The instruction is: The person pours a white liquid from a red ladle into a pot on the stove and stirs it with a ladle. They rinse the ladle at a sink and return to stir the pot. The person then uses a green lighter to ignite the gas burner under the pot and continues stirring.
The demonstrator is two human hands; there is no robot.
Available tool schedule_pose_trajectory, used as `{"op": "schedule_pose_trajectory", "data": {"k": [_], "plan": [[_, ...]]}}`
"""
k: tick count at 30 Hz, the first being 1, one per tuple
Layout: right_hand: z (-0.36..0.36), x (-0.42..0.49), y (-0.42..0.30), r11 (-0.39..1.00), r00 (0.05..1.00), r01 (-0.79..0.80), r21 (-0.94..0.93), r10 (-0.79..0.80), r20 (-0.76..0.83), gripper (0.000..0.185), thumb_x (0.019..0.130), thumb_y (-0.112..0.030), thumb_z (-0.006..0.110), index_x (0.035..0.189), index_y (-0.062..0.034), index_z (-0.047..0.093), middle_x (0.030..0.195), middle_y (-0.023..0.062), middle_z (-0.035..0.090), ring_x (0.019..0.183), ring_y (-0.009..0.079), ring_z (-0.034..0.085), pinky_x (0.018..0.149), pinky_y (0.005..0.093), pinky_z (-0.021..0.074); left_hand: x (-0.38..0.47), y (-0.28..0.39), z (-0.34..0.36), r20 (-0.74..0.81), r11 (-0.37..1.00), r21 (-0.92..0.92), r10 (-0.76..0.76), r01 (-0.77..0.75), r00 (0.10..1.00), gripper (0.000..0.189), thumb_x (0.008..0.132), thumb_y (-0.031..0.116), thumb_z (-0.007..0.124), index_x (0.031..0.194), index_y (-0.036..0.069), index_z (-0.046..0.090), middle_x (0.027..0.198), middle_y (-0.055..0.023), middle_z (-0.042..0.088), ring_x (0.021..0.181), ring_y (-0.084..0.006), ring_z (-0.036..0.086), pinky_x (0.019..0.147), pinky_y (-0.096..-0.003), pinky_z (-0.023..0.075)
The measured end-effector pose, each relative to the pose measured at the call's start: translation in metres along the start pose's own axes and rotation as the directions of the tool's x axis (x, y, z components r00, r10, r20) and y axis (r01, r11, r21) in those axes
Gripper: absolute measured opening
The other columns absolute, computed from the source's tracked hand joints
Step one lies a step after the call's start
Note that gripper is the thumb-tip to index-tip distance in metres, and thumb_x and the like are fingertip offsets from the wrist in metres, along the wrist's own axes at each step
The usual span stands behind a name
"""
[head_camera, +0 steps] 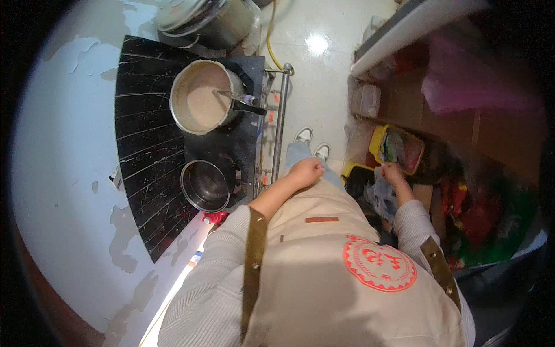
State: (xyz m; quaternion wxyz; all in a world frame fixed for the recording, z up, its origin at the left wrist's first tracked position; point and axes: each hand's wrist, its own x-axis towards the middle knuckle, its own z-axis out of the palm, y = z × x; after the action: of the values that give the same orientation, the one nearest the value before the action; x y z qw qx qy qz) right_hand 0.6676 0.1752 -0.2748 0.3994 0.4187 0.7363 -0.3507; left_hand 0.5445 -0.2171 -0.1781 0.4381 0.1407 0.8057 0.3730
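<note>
My left hand (307,171) is curled in front of the beige apron (312,269), with no object visible in it. To the right, my right hand (392,172) grips the top of a clear plastic bag (381,195) beside the yellow-rimmed bins. At the left, a deep metal pot (175,104) of pale pinkish-brown liquid stands on a black stove (256,126). A utensil with a clear handle (247,99) leans in that pot, close to its black handle (253,109). Nearer to me, a smaller round metal pan (184,186) sits on the stove; its contents are unclear.
A metal rail (279,126) runs along the stove front, near a yellow hose (269,39). A large lidded pot (230,26) stands beyond. Yellow-rimmed bins (376,143) are at the right, below a shelf edge (390,43) and a pink plastic bag (459,82). The tiled floor looks shiny.
</note>
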Motion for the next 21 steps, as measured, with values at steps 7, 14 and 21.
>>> {"op": "schedule_pose_trajectory", "data": {"k": [7,14,21], "plan": [[0.110,0.019,0.066,0.912,0.971,0.228,-0.340,-0.240,0.008,0.041,0.085,-0.044,0.066,0.089,-0.0042,0.073,0.094,0.0201,0.070,0.088,0.0369,0.067,0.078,0.0460,0.0523,-0.078,-0.076,0.040,0.040,0.900,-0.340,-0.275,0.272,0.961,0.033,0.104,0.027,0.049,0.094,0.002,0.068,0.087,-0.0050,0.069,0.080,-0.0140,0.064,0.076,-0.0286,0.0509],[0.211,0.017,0.134,0.883,0.995,-0.095,-0.459,0.073,-0.066,0.032,0.088,-0.032,0.061,0.097,-0.0050,0.075,0.100,0.0156,0.072,0.093,0.0362,0.069,0.083,0.0437,0.0548,-0.104,-0.110,0.080,0.221,0.802,-0.439,-0.340,0.405,0.914,0.030,0.102,0.025,0.054,0.086,0.002,0.067,0.077,-0.0011,0.063,0.068,-0.0089,0.055,0.067,-0.0235,0.0434],[0.240,-0.069,0.164,0.940,0.940,-0.317,-0.127,0.329,0.088,0.040,0.090,-0.029,0.061,0.116,0.0008,0.068,0.126,0.0225,0.063,0.115,0.0411,0.062,0.092,0.0474,0.0504,-0.127,-0.166,0.120,0.102,0.980,-0.101,-0.159,0.169,0.982,0.031,0.096,0.025,0.060,0.079,0.000,0.067,0.071,-0.0079,0.066,0.063,-0.0156,0.059,0.065,-0.0318,0.0474]]}}
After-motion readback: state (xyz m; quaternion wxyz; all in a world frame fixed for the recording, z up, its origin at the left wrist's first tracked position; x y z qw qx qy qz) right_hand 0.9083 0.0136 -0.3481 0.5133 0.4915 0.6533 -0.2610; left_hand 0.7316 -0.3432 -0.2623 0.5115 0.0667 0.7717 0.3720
